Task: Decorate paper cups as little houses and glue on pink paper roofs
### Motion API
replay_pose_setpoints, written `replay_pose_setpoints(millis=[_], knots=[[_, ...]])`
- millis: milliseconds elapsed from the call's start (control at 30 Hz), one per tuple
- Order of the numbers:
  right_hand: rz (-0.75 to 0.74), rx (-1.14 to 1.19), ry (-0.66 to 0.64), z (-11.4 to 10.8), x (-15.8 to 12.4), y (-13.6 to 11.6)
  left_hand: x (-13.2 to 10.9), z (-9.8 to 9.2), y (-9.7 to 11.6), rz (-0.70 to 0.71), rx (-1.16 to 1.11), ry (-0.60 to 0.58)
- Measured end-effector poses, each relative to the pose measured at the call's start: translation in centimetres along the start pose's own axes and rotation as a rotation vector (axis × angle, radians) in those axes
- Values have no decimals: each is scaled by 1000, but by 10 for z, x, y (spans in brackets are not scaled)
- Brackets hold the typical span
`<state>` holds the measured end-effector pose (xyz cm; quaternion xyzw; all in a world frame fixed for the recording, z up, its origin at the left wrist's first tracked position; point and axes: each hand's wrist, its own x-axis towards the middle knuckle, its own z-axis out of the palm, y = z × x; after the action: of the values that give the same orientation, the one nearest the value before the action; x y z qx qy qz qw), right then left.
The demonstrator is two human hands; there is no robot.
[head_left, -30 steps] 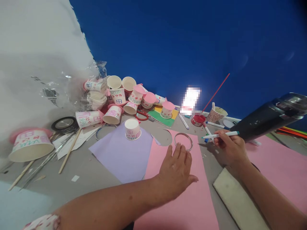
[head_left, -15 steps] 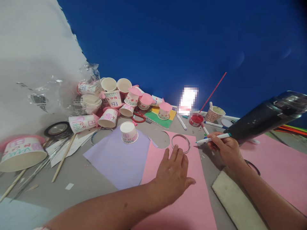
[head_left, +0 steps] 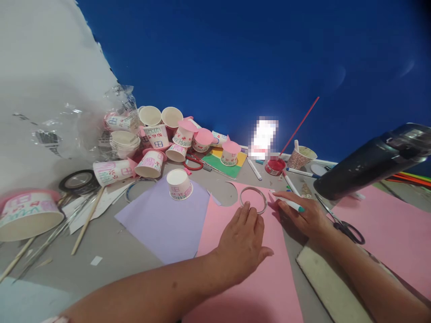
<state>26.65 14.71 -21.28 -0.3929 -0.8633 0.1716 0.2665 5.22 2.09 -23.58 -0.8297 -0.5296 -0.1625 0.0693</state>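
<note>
My left hand (head_left: pixel 243 240) lies flat on a sheet of pink paper (head_left: pixel 249 296), its fingertips at the near edge of a thin ring (head_left: pixel 253 188). Just right of the ring, my right hand (head_left: pixel 305 215) grips a white marker with a teal end (head_left: pixel 292 205). The marker's tip is hidden behind the fingers, which are over the sheet's right edge. A rounded piece is cut out of the sheet's upper left corner. Beside it lies purple paper (head_left: pixel 164 224), with an upturned, drawn-on paper cup (head_left: pixel 179 184) on it.
Several decorated cups (head_left: pixel 150 163) with pink paper tops crowd the back left. A black bottle (head_left: pixel 370 161) stands at right, near black-handled scissors (head_left: pixel 350 231). A red jar (head_left: pixel 275 166) holds a brush. A pale block (head_left: pixel 330 282) lies under my right forearm.
My right hand has moved left with the marker, onto the pink sheet's edge beside the ring, and turned the marker. The black-handled scissors now show more. My left hand stays on the sheet.
</note>
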Motion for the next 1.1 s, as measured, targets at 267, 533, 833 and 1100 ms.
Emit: replay_pose_setpoints(millis=[267, 533, 833, 1100], knots=[[-40, -34, 7, -1, 0, -3, 0, -1, 0, -9, -19, -17], [-41, -41, -13, -2, 2, -6, 0, -1, 0, -20, -40, -36], [121, 130, 233, -11, 4, -6, 1, 0, -1, -28, -48, -43], [488, 408, 562, -27, 18, 16, 5, -13, -5, -16, -103, -42]])
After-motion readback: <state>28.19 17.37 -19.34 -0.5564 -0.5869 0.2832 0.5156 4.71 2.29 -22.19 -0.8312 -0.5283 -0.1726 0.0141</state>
